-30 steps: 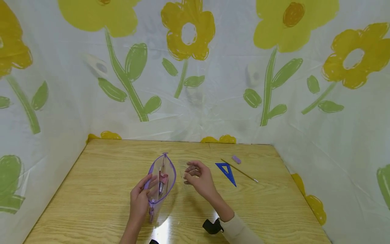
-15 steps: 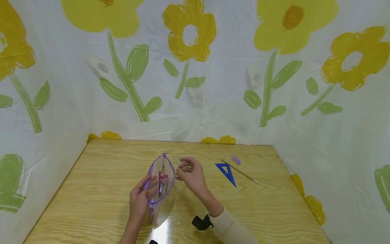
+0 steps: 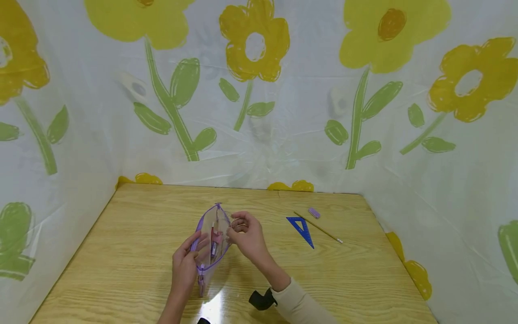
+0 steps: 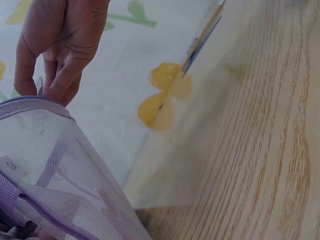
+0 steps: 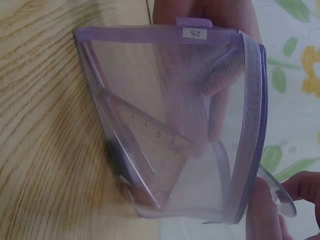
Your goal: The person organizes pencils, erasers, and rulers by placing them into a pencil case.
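Note:
My left hand (image 3: 185, 267) grips the side of a see-through mesh pencil case (image 3: 201, 220) with purple edging, its zipped mouth spread apart. Through the mesh in the right wrist view shows a clear set square (image 5: 145, 132); a red-and-white pen-like item (image 3: 213, 243) and a pink item (image 3: 219, 236) lie inside too. My right hand (image 3: 248, 238) is at the right edge of the mouth, pinching a clear, curved-edged protractor (image 5: 284, 199). In the left wrist view, the right hand (image 4: 62, 50) stands just over the case's rim, most of the protractor hidden behind it.
On the wooden table (image 3: 133, 252), right of the hands, lie a blue set square (image 3: 301, 230), a pencil (image 3: 323, 229) crossing close to its top, and a small purple eraser (image 3: 314, 213). Flower-printed white sheets (image 3: 299, 148) wall off the back and sides.
The right hand has moved left with the protractor, from beside the pencil case to the edge of its mouth. The left hand and the case stay nearly where they were.

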A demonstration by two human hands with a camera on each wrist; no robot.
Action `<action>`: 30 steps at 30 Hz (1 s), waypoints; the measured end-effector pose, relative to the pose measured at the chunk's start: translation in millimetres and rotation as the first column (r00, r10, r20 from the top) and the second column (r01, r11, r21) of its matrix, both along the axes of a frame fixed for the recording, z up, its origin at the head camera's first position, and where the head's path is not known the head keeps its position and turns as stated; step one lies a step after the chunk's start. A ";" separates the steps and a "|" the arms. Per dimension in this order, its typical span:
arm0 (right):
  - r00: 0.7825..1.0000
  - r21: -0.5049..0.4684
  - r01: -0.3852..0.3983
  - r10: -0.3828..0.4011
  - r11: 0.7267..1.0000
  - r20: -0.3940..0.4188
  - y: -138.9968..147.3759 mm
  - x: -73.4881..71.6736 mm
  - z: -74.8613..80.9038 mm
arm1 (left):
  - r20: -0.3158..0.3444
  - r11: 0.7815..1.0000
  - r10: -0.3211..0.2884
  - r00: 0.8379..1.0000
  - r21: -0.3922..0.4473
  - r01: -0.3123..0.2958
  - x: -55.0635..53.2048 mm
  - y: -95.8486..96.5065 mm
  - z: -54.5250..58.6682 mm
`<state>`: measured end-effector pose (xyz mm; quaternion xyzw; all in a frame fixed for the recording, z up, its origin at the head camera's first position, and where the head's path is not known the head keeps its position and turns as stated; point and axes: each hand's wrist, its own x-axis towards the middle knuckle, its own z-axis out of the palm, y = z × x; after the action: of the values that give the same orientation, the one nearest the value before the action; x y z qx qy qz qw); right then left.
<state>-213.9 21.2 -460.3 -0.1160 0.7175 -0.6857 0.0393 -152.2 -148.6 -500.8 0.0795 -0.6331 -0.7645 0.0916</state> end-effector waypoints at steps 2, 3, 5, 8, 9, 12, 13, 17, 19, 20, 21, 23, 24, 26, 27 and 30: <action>1.000 0.008 -0.005 0.005 1.000 0.005 -0.3 2.1 0.8 | 0.000 1.000 -0.003 1.000 0.002 0.003 0.2 0.4 0.1; 1.000 0.013 -0.008 0.008 1.000 0.007 -0.4 3.3 1.2 | -0.003 1.000 -0.006 1.000 0.007 0.006 0.2 0.6 0.1; 1.000 0.022 -0.017 0.017 1.000 0.012 -0.2 5.5 1.9 | -0.006 1.000 -0.007 1.000 0.000 0.007 0.4 1.0 0.1; 0.999 0.026 -0.034 0.034 0.999 0.019 0.3 7.8 2.8 | -0.014 1.000 -0.007 1.000 -0.009 0.006 0.5 1.8 0.0; 0.999 0.025 -0.041 0.040 0.999 0.022 0.5 8.4 3.0 | -0.018 1.000 -0.006 1.000 -0.006 0.006 0.5 2.1 0.0; 0.998 0.013 -0.059 0.059 0.998 0.029 1.4 9.7 3.6 | -0.020 1.000 -0.008 1.000 0.000 0.008 0.8 2.5 0.2; 0.997 0.010 -0.065 0.065 0.998 0.031 1.7 10.2 3.7 | -0.019 1.000 -0.009 1.000 0.002 0.009 1.0 2.5 0.3; 0.996 -0.001 -0.086 0.086 0.996 0.038 4.7 11.9 3.0 | -0.014 1.000 -0.008 1.000 -0.003 0.008 1.7 2.3 0.3; 0.994 -0.008 -0.101 0.101 0.995 0.035 7.4 12.4 1.8 | -0.024 1.000 -0.005 1.000 0.004 0.005 1.9 2.3 0.1; 0.994 -0.012 -0.108 0.108 0.994 0.030 9.1 12.4 0.5 | -0.028 1.000 -0.002 1.000 0.007 0.002 1.8 2.4 0.1; 0.993 -0.013 -0.113 0.113 0.994 0.023 11.0 12.1 -0.9 | -0.032 1.000 0.001 0.999 0.011 -0.001 1.7 2.6 0.1; 0.992 -0.023 -0.126 0.126 0.992 0.000 15.5 11.2 -4.1 | -0.039 1.000 0.008 0.999 0.024 -0.007 1.5 2.8 0.4; 0.991 -0.031 -0.131 0.131 0.991 -0.010 18.3 10.8 -5.9 | -0.039 1.000 0.011 0.999 0.028 -0.009 1.5 2.6 0.7; 0.990 -0.047 -0.138 0.137 0.989 -0.028 24.3 9.8 -9.4 | -0.037 0.999 0.016 0.999 0.040 -0.015 1.0 2.3 1.3; 0.990 -0.059 -0.142 0.140 0.988 -0.034 27.4 9.4 -10.8 | -0.036 0.999 0.016 0.999 0.043 -0.015 1.0 1.7 1.6; 0.987 -0.091 -0.156 0.153 0.983 -0.042 37.1 8.2 -15.0 | -0.039 0.999 0.015 0.999 0.049 -0.013 0.4 -0.4 2.1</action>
<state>-205.7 58.3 -475.3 -0.1849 0.6737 -0.7116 0.0745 -151.8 -148.9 -498.7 0.0711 -0.6118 -0.7804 0.1077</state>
